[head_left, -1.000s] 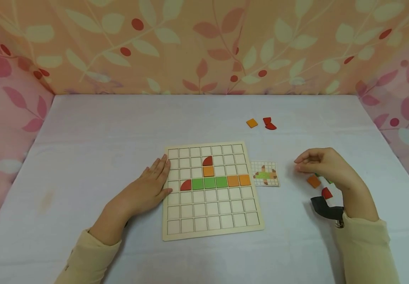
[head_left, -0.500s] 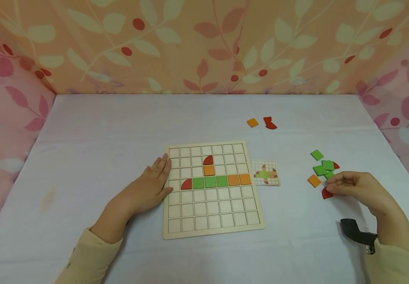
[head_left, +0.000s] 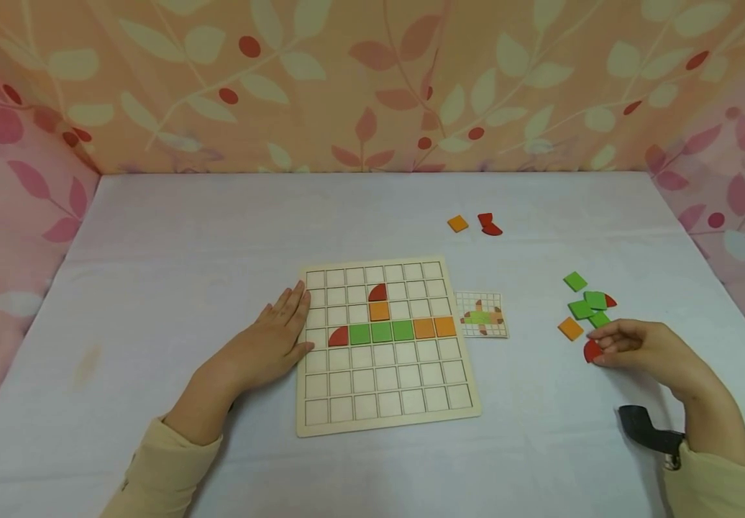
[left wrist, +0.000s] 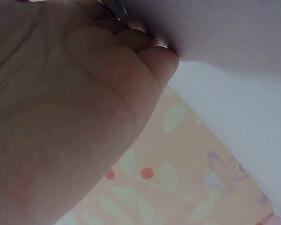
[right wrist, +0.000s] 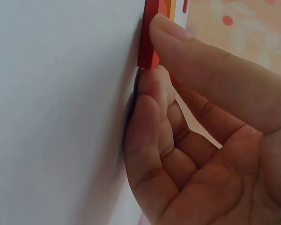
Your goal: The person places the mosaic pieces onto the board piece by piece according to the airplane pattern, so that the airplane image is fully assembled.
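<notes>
My left hand (head_left: 269,345) lies with fingers extended along the left edge of a wooden grid board (head_left: 388,406). Set in the board are a row of a red quarter-circle, green squares and orange squares, plus an orange square (head_left: 380,311) and a red quarter-circle (head_left: 377,292) above that row. On the right, my right hand (head_left: 651,352) pinches a red quarter-circle tile (head_left: 592,351) low at the tablecloth. In the right wrist view, the thumb presses on this red tile (right wrist: 150,40) and a fingertip meets its edge. The left wrist view shows mostly the left hand's underside (left wrist: 84,103).
Several green squares (head_left: 580,310), an orange square (head_left: 570,329) and another red piece (head_left: 610,301) lie beside the right hand. A small pattern card (head_left: 482,314) sits right of the board. Farther back are an orange square (head_left: 458,224) and two red pieces (head_left: 490,229).
My right hand has moved right and toward me, from beside the card to the red quarter-circle tile, uncovering the green squares. My left hand has stayed on the board's edge.
</notes>
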Demonstrator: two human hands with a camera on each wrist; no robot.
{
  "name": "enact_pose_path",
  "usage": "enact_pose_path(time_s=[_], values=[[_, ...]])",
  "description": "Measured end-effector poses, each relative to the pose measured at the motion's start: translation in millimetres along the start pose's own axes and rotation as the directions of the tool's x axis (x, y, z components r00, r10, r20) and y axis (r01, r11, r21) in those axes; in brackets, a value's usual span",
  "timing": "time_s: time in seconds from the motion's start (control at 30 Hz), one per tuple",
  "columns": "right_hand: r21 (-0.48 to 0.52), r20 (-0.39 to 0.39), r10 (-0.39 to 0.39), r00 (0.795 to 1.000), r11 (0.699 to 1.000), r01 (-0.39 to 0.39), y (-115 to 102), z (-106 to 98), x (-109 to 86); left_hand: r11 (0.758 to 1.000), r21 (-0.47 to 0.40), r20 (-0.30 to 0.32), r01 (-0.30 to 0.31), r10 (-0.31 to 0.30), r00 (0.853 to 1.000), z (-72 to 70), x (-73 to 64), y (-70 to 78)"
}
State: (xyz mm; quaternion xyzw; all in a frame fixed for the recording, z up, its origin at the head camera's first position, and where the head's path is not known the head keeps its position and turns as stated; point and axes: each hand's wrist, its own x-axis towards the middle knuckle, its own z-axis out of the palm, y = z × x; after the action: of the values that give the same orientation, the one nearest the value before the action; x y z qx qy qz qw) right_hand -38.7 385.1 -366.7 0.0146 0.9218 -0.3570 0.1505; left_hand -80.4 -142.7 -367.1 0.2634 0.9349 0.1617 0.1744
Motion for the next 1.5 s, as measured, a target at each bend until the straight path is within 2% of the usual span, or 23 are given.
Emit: enact_pose_path(time_s=[0.3, 0.57, 0.7, 0.87, 1.17, 1.5], values=[[-0.031, 0.006, 0.034, 0.999, 0.999, -0.033, -2, 1, -0.4, 1.0, 0.001, 0.0, -0.002, 0.002, 1.0, -0.4, 0.0, 0.6], [-0.03, -0.006, 0.018, 1.0, 0.999, -0.018, -4, 4, -0.9, 1.0, -0.005, 0.005, 0.009, -0.009, 1.0, 2.1, 1.0, -1.0], [0.007, 0.001, -0.024, 1.0, 1.0, 0.024, -5, 5, 0.2, 1.0, -0.003, 0.008, 0.011, -0.011, 1.0, 3.7, 2.5, -2.3], [-0.015, 0.005, -0.078, 0.997, 0.997, 0.078, -8, 4, 1.8, 1.0, 0.003, 0.006, 0.009, -0.009, 1.0, 4.1, 2.6, -3.2], [0.023, -0.02, -0.024, 1.0, 0.999, 0.024, -26, 8, 7.1, 1.0, -0.004, 0.005, 0.008, -0.008, 1.0, 3.3, 2.9, -1.7], [0.05, -0.074, -0.087, 0.993, 0.995, 0.091, -59, 21, 23.8, 1.0, -0.002, -0.001, 0.002, -0.002, 1.0, 2.8, 1.6, -2.4]])
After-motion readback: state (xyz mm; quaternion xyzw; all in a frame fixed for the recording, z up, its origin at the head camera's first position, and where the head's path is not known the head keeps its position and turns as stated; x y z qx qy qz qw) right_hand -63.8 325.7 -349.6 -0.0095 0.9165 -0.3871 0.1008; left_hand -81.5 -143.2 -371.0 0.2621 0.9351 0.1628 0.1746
